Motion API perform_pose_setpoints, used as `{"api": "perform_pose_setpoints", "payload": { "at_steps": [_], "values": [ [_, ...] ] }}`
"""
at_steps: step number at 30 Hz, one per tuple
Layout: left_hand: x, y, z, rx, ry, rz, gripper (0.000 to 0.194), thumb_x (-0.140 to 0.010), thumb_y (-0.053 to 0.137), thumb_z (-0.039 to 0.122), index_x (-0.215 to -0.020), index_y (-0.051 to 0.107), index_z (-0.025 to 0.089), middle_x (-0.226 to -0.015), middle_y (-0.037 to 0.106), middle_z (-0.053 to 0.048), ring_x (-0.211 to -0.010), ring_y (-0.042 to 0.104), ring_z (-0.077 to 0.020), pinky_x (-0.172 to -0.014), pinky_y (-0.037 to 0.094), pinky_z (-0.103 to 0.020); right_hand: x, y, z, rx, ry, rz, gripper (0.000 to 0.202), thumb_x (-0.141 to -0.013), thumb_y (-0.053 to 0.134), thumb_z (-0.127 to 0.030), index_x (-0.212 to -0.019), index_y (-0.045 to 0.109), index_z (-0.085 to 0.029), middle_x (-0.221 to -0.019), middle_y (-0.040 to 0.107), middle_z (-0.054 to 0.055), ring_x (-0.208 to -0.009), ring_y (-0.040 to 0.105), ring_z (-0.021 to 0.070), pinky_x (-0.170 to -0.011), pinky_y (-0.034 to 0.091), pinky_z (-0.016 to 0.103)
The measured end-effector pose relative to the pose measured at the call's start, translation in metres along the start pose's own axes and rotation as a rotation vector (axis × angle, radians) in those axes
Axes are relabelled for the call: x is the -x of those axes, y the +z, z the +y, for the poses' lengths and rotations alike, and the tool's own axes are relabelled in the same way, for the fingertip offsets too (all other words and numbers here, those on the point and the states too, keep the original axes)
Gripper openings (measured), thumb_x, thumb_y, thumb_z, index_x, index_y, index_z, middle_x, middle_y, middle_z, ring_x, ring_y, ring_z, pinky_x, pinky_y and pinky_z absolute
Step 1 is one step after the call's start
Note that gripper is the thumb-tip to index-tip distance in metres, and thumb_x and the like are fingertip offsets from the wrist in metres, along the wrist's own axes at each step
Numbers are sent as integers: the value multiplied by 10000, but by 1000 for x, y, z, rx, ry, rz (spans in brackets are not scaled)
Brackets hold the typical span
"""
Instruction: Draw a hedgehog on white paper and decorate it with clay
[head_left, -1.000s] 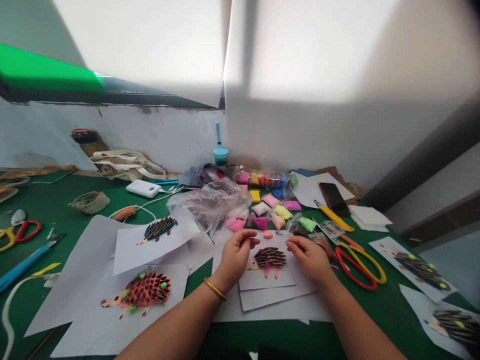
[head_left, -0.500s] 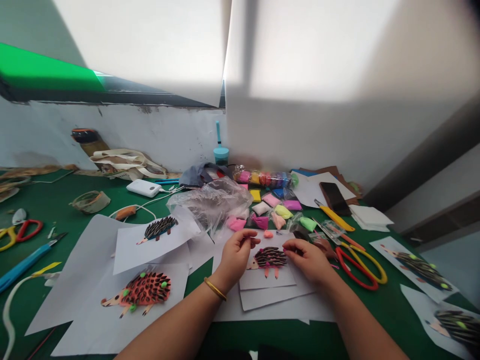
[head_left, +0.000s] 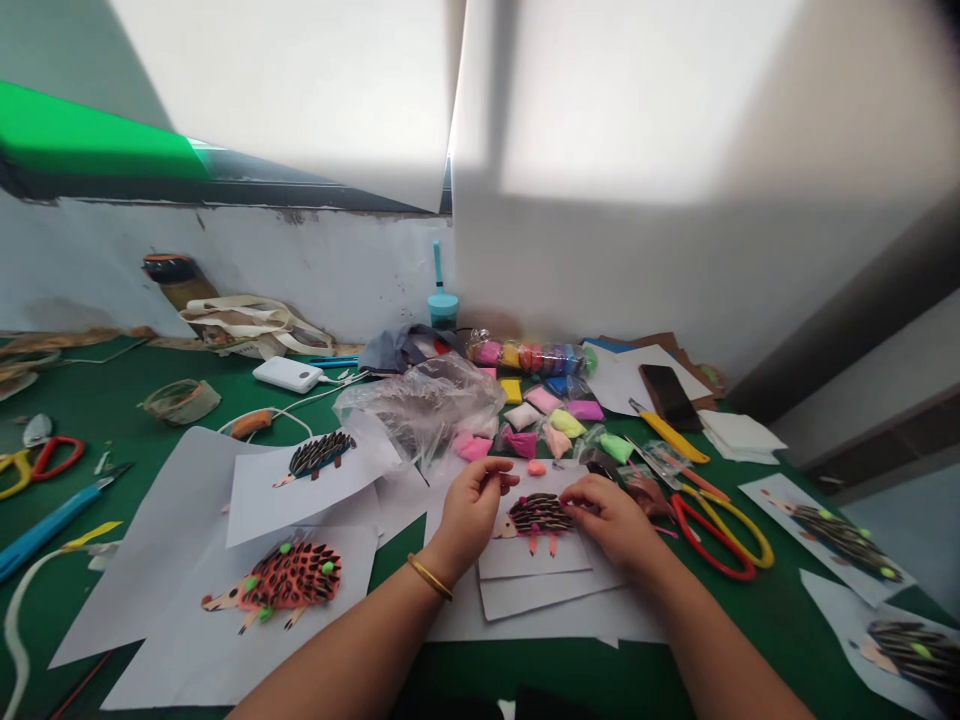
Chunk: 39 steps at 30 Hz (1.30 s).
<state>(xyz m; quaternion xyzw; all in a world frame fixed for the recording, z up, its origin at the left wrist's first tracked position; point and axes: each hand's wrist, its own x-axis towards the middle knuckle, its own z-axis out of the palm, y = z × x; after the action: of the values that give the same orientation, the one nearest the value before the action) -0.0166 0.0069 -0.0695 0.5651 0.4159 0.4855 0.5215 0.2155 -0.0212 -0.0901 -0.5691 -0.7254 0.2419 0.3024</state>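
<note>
A hedgehog picture [head_left: 541, 514] with dark spines, magenta dots and pink legs lies on a white card [head_left: 532, 562] in front of me. My right hand [head_left: 611, 518] is at its rear end, thumb and forefinger pinched close together against the spines; whatever sits between them is too small to make out. Over the left side of the card hovers my left hand [head_left: 471, 510], its fingers loosely bent and apart, holding nothing that I can see. Just above the hedgehog is a small lump of coral-coloured clay [head_left: 535, 468].
Bagged clay packets [head_left: 568, 424] and a crumpled plastic bag [head_left: 424, 405] lie behind the card. Red-and-yellow scissors [head_left: 716, 535] and a yellow cutter [head_left: 671, 432] are on the right. Other hedgehog pictures [head_left: 292, 585] lie on both sides; a phone [head_left: 667, 397] rests farther back.
My right hand has shifted slightly left, bringing its fingertips onto the hedgehog's rear. The left hand has stayed almost in place.
</note>
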Motion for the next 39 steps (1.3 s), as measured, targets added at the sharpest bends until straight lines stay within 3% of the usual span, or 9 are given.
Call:
{"api": "perform_pose_setpoints", "payload": {
  "at_steps": [17, 22, 32, 39],
  "values": [
    [-8, -1, -4, 201, -208, 117, 146, -836, 534, 174, -928, 646, 156, -972, 698, -87, -900, 699, -193, -807, 525, -314, -1, 3, 4, 17, -4, -11, 150, -864, 577, -283, -880, 712, -221, -894, 658, 60, -889, 606, 230, -819, 464, 363],
    [-9, -3, -4, 264, -245, 126, 118, -837, 595, 224, -920, 648, 159, -954, 711, -91, -923, 697, -199, -818, 523, -309, -1, 1, 5, -13, 14, -18, 177, -856, 594, -298, -961, 716, -225, -940, 667, 64, -905, 609, 228, -819, 473, 356],
    [-11, -6, -8, 427, -308, 127, 231, -775, 749, 341, -891, 683, 153, -963, 718, -107, -962, 694, -213, -910, 516, -349, -2, 4, 2, -3, -17, -12, 158, -864, 577, -282, -853, 719, -214, -880, 673, 63, -878, 610, 225, -825, 468, 365],
    [-13, -7, -7, 562, -370, 146, 150, -854, 662, 270, -958, 687, 165, -1051, 698, -104, -1006, 683, -191, -915, 522, -313, 0, -2, -3, -54, 66, 11, 232, -867, 583, -385, -968, 714, -222, -929, 674, 64, -863, 619, 227, -748, 494, 345]
  ]
}}
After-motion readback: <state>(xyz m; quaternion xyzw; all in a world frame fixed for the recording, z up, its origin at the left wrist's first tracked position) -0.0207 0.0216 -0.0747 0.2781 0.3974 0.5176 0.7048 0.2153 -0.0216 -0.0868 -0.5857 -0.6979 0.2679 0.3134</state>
